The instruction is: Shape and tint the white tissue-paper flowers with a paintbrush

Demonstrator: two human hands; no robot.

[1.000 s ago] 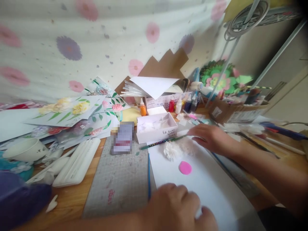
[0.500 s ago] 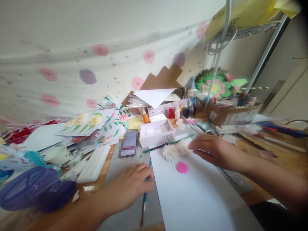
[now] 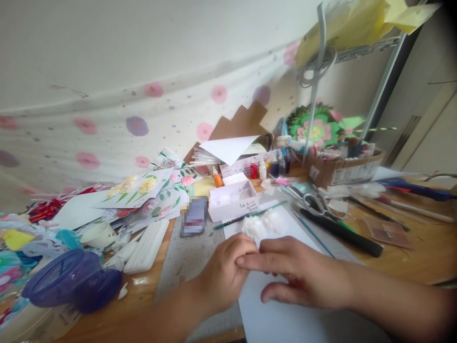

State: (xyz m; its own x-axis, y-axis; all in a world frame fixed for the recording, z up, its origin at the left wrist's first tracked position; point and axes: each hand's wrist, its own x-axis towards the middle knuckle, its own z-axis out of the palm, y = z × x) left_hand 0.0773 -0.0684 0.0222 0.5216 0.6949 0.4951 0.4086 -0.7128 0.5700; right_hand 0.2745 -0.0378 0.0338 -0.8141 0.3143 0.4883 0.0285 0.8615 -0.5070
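Observation:
Over the white paper (image 3: 262,305), my left hand (image 3: 230,267) is closed in a loose fist. Its inside is hidden, so what it grips, if anything, does not show. My right hand (image 3: 300,271) reaches across from the right, its index fingertip touching the left hand's knuckles and its thumb held apart below. Nothing shows between that thumb and the fingers. Just beyond both hands lie white fluffy tufts (image 3: 262,223) on the paper's far end. Neither the pink petal-shaped piece nor the blue brush beside my left hand is visible now.
A white box (image 3: 233,200) stands behind the tufts, with a phone (image 3: 193,216) to its left. Scissors (image 3: 317,205), a black-handled tool (image 3: 342,233) and a blue brush (image 3: 314,233) lie right. A purple container (image 3: 74,281) stands at left.
My left hand has moved right and curled closed. My right hand has come down and left to meet it. The pink piece and left-hand brush have gone from sight.

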